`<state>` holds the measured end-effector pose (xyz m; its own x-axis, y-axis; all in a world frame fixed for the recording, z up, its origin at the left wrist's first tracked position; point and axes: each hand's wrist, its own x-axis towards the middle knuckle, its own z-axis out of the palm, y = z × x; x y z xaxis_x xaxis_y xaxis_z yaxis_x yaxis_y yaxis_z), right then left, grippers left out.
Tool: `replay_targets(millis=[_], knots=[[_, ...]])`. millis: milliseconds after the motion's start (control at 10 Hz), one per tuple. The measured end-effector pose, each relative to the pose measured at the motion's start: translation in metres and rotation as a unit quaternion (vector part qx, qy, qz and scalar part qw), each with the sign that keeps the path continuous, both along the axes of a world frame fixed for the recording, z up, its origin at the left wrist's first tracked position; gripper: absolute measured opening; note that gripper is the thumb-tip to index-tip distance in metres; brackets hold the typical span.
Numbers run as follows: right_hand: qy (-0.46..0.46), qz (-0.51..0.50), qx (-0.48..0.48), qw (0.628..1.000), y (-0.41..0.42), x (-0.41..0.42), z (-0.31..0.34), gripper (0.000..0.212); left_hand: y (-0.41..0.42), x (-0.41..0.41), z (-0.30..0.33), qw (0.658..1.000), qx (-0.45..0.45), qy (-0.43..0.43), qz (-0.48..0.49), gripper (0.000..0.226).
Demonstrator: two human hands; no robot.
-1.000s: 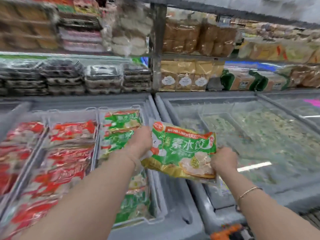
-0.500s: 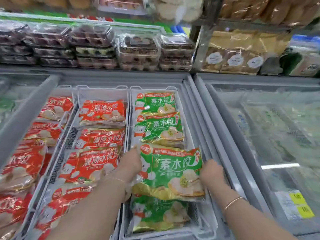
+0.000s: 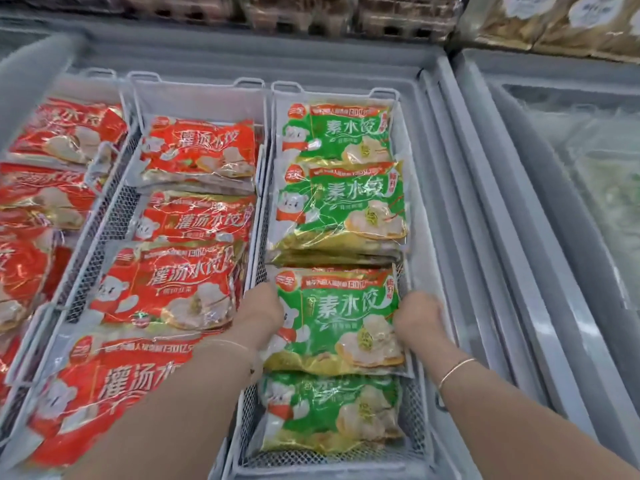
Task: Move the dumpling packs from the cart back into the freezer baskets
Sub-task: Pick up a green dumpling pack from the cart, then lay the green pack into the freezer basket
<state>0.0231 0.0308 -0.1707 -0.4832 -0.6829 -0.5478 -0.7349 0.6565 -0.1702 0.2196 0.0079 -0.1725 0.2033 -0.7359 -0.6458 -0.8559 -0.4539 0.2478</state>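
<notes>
Green pack (image 3: 337,320), held flat at its two short edges inside the right-hand basket (image 3: 414,424) of the open freezer (image 3: 450,209). Left hand (image 3: 258,311) grips the pack's 9 o'clock edge, right hand (image 3: 417,318) its 3 o'clock edge; the fingers of both are curled under the pack and hidden. The pack overlaps a second green pack (image 3: 332,414) at 6 o'clock and lies just beside a stack of green packs (image 3: 341,206) at 12 o'clock. At 9 o'clock, the middle basket (image 3: 194,95) holds red packs (image 3: 173,285); more red packs (image 3: 52,157) lie at 10 o'clock. A bracelet (image 3: 455,370) circles the right wrist. A closed glass-lidded freezer (image 3: 571,188) stands at 3 o'clock
</notes>
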Motion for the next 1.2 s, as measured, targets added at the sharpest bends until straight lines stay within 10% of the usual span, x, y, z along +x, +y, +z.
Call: replay_targets(millis=[500, 1200], knots=[[0.008, 0.039, -0.011, 0.999, -0.01, 0.001, -0.01, 0.028, -0.014, -0.008, -0.02, 0.998, -0.006, 0.033, 0.061, 0.046], [0.024, -0.141, -0.321, 0.936, 0.096, -0.134, 0.263, 0.028, 0.04, -0.205, 0.261, 0.901, -0.222, 0.327, -0.182, 0.011]])
